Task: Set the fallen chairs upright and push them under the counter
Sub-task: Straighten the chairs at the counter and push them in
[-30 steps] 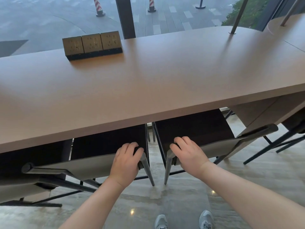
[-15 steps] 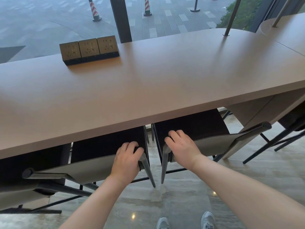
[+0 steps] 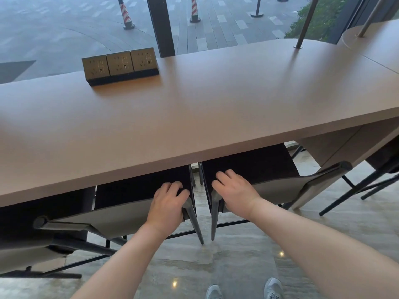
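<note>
Beneath a long counter (image 3: pixel 194 117) across mid-frame, 2 upright chairs sit side by side; the left hand (image 3: pixel 167 205) grips the left chair (image 3: pixel 121 214), the right hand (image 3: pixel 234 194) grips the right chair (image 3: pixel 278 188), apparently to push both under.

The counter (image 3: pixel 194 117) hides the front of both chair seats. The left chair (image 3: pixel 121 214) and the right chair (image 3: pixel 278 188) show only their backs (their legs run out of sight). The shoes (image 3: pixel 273 289) get cut off at the bottom edge.
</note>
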